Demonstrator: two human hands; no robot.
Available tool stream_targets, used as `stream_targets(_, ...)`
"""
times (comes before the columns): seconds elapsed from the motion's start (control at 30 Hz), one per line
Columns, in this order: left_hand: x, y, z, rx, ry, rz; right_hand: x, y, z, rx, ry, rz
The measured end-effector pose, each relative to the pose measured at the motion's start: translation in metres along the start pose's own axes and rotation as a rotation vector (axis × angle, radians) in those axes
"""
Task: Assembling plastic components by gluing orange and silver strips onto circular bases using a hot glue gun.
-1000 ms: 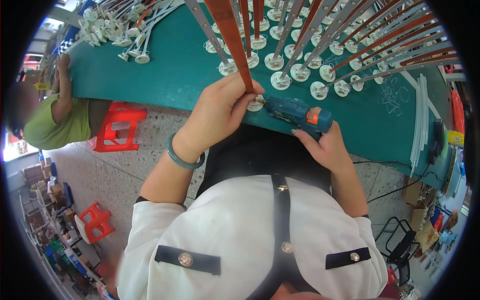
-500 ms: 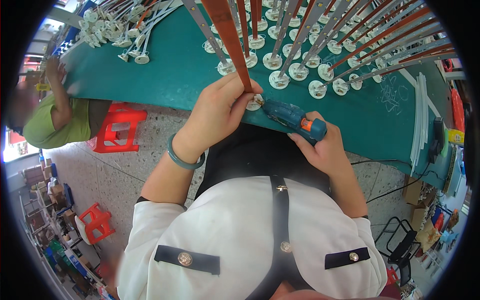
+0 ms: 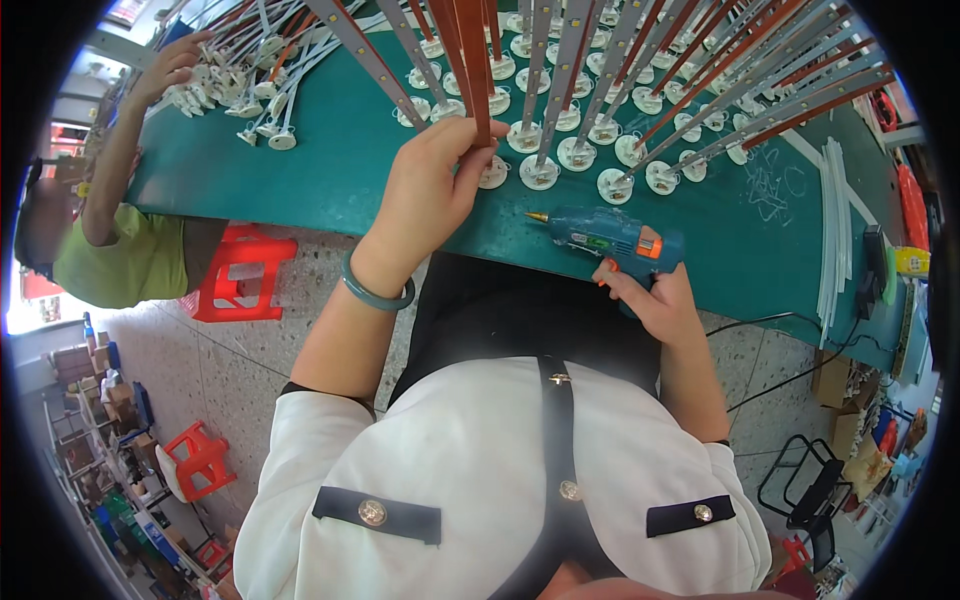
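Observation:
My left hand pinches a reddish-brown strip close to its lower end. That strip stands upright over a round white base, which my fingers partly cover. In my right hand is a dark teal glue gun with an orange patch. Its brass nozzle points left, a short way from the base and apart from it. Beyond both hands, several LED strips stand on round white bases in rows, some showing a grey face with small lights, others a brown one.
A green tabletop lies under everything. Loose strips with white bases are heaped at the far left, where a co-worker's hand reaches. White strips and a black cord lie right. A red stool stands beside the table.
The glue gun has drawn back to the right, its nozzle away from the base. My left hand has shifted slightly farther off with the strip. The co-worker's arm has risen toward the heap.

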State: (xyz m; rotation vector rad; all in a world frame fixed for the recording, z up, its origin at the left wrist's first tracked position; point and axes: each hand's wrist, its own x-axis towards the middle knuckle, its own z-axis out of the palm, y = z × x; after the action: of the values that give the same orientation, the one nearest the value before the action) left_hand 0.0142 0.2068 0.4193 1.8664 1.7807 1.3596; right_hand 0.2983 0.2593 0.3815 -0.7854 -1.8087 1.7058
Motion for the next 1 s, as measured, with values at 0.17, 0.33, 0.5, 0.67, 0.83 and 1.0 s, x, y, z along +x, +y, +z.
stream_targets(0.17,-0.013,0.007,0.002,-0.052,0.142,-0.130,0.000,0.002,-0.002,0.057,0.003,0.008)
stream_targets(0.33,-0.038,0.017,-0.001,0.038,0.121,-0.103,-0.001,0.004,-0.007,0.084,-0.017,0.025)
stream_targets(0.5,-0.042,0.020,0.008,0.020,0.050,-0.127,-0.002,-0.002,-0.003,0.176,0.008,0.047)
stream_targets(0.67,-0.033,0.017,0.009,0.068,-0.063,0.027,-0.005,-0.001,-0.006,0.096,0.068,0.100)
stream_targets(0.83,-0.036,0.009,0.014,0.168,-0.071,0.050,-0.002,0.002,-0.008,0.040,0.021,0.013)
stream_targets(1.0,-0.037,0.016,-0.004,0.108,0.082,-0.058,0.003,0.000,-0.002,0.005,-0.036,-0.016)
